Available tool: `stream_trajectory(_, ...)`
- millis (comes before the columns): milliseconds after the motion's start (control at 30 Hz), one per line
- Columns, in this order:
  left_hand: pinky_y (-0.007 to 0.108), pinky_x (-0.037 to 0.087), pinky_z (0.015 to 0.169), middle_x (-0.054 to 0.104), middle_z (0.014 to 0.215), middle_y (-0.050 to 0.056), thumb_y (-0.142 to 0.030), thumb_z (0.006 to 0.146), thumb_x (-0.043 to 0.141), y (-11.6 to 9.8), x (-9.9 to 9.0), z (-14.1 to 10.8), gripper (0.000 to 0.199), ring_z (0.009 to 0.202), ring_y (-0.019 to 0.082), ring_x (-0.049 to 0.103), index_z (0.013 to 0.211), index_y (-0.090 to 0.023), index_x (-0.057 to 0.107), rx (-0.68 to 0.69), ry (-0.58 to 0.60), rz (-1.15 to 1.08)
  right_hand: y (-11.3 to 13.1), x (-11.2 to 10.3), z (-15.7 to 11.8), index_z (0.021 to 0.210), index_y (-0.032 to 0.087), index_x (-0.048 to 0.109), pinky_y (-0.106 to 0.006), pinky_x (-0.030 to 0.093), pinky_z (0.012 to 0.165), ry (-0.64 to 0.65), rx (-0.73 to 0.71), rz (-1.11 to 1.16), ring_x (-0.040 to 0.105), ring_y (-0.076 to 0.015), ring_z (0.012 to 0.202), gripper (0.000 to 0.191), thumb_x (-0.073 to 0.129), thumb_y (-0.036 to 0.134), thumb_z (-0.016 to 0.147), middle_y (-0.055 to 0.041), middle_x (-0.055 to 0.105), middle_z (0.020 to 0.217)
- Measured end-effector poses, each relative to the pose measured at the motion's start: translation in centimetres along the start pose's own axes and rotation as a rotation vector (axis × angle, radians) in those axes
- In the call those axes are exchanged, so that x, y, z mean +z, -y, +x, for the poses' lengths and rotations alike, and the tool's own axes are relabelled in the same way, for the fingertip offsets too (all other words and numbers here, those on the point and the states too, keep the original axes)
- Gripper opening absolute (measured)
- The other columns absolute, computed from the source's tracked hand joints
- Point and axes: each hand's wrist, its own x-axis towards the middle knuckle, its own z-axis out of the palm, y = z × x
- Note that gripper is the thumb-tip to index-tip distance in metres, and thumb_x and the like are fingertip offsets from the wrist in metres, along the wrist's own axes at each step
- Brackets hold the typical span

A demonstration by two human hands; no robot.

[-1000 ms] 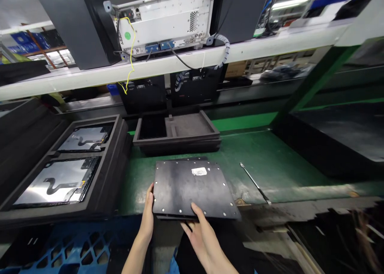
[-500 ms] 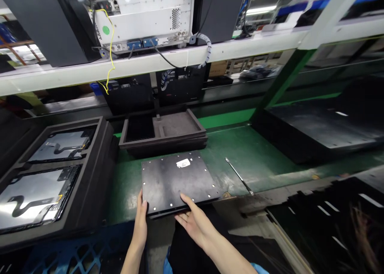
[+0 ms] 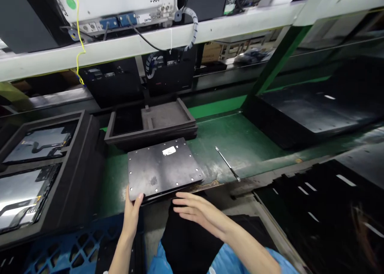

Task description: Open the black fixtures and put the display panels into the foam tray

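Observation:
A flat black panel (image 3: pixel 162 166) with a white label and small holes along its edges lies on the green bench, its front edge jutting past the bench edge. My left hand (image 3: pixel 132 212) grips its front left corner, thumb on top. Just off the front edge, my right hand (image 3: pixel 199 212) is held with fingers stretched out, holding nothing. Behind the panel sits a dark foam tray (image 3: pixel 168 116) with a black piece in its left compartment. To the right lies a thin metal tool (image 3: pixel 227 164).
At the left, a foam tray (image 3: pixel 67 158) holds two screen assemblies. Large black panels (image 3: pixel 318 106) are stacked at the right, with more dark sheets (image 3: pixel 324 210) lower down. Blue plastic crates (image 3: pixel 63 250) stand below left. A white shelf beam (image 3: pixel 126 46) crosses above the bench.
My right hand has let go of the panel's front edge, its fingers now stretched out. My left hand stays on the corner. The camera view has shifted, moving the scene left and up.

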Motion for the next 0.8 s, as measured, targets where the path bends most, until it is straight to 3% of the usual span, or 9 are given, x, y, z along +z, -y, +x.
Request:
stream_trajectory(67,0.051,0.042,0.130,0.057,0.161,0.015,-0.066,0.075,0.092,-0.5,0.2,-0.3,0.118,0.150,0.037,0.055,0.170,-0.025,0.035,0.035,0.027,0.121,1.7,-4.4,-2.0,0.133,0.019,0.069,-0.049,0.054,0.111,-0.122,-0.181,-0.310,0.073,-0.0336,0.122,0.064,0.079,0.063,0.088,-0.0159,0.073,0.137)
stream_trajectory(133,0.053,0.047,0.127,0.062,0.155,0.014,-0.058,0.062,0.103,-0.8,0.3,-0.5,0.133,0.145,0.038,0.060,0.171,-0.028,0.032,0.021,0.031,0.246,4.0,-9.5,-2.7,0.132,0.021,0.069,-0.049,0.053,0.110,-0.444,-0.422,-0.641,0.072,-0.0326,0.119,0.064,0.073,0.068,0.089,-0.0150,0.073,0.133)
stream_trajectory(200,0.053,0.046,0.127,0.068,0.149,0.012,-0.055,0.060,0.105,-0.9,0.5,-0.6,0.133,0.141,0.037,0.063,0.170,-0.031,0.034,-0.005,-0.006,0.301,6.1,-14.5,-2.1,0.140,0.020,0.064,-0.052,0.053,0.109,-0.769,-0.589,-0.941,0.070,-0.0338,0.116,0.070,0.065,0.069,0.091,-0.0169,0.070,0.135)
stream_trajectory(333,0.051,0.043,0.129,0.071,0.144,0.012,-0.057,0.064,0.103,-1.4,0.8,-0.7,0.126,0.142,0.036,0.063,0.168,-0.027,0.040,0.011,-0.035,0.319,8.0,-20.5,1.2,0.130,0.007,0.062,-0.056,0.052,0.104,-1.022,-0.530,-1.494,0.066,-0.0426,0.115,0.070,0.054,0.068,0.097,-0.0265,0.066,0.121)
stream_trajectory(433,0.051,0.045,0.128,0.069,0.147,0.014,-0.058,0.063,0.103,-1.9,1.3,-1.0,0.129,0.142,0.036,0.063,0.169,-0.025,0.038,-0.008,-0.021,0.351,8.6,-21.3,3.1,0.117,0.010,0.060,-0.048,0.054,0.083,-1.032,-0.428,-1.761,0.070,-0.0381,0.096,0.048,0.039,0.053,0.109,-0.0248,0.067,0.111)
stream_trajectory(533,0.051,0.046,0.127,0.065,0.152,0.017,-0.059,0.065,0.102,-2.2,1.4,-1.3,0.132,0.143,0.037,0.061,0.172,-0.023,0.032,-0.020,-0.023,0.387,9.6,-21.4,3.3,0.107,0.013,0.057,-0.043,0.048,0.067,-0.925,-0.371,-1.911,0.068,-0.0328,0.076,0.037,0.028,0.037,0.111,-0.0254,0.067,0.104)
stream_trajectory(600,0.052,0.045,0.128,0.061,0.157,0.018,-0.059,0.069,0.100,-2.6,0.8,-1.3,0.132,0.147,0.038,0.059,0.174,-0.024,0.028,0.000,0.007,0.426,10.0,-21.4,2.5,0.100,0.017,0.053,-0.041,0.046,0.064,-0.801,-0.324,-1.730,0.066,-0.0285,0.067,0.027,0.033,0.035,0.108,-0.0219,0.069,0.093)
stream_trajectory(667,0.054,0.036,0.133,0.048,0.169,0.019,-0.057,0.072,0.098,-3.6,-0.5,-1.1,0.134,0.156,0.039,0.048,0.176,-0.024,0.021,0.044,0.128,0.482,9.3,-20.7,0.8,0.100,0.022,0.049,-0.037,0.047,0.063,-0.653,-0.317,-1.358,0.063,-0.0234,0.061,0.025,0.037,0.042,0.109,-0.0129,0.069,0.081)
stream_trajectory(800,0.060,0.016,0.140,0.001,0.186,0.013,-0.059,0.092,0.080,-8.0,-2.6,-0.1,0.117,0.172,0.036,0.008,0.179,-0.028,0.008,0.215,0.316,0.691,3.5,-15.9,-3.5,0.108,0.025,0.046,-0.027,0.038,0.055,-0.540,-0.509,-0.803,0.045,-0.0139,0.054,0.042,0.040,0.067,0.111,0.0043,0.053,0.070)
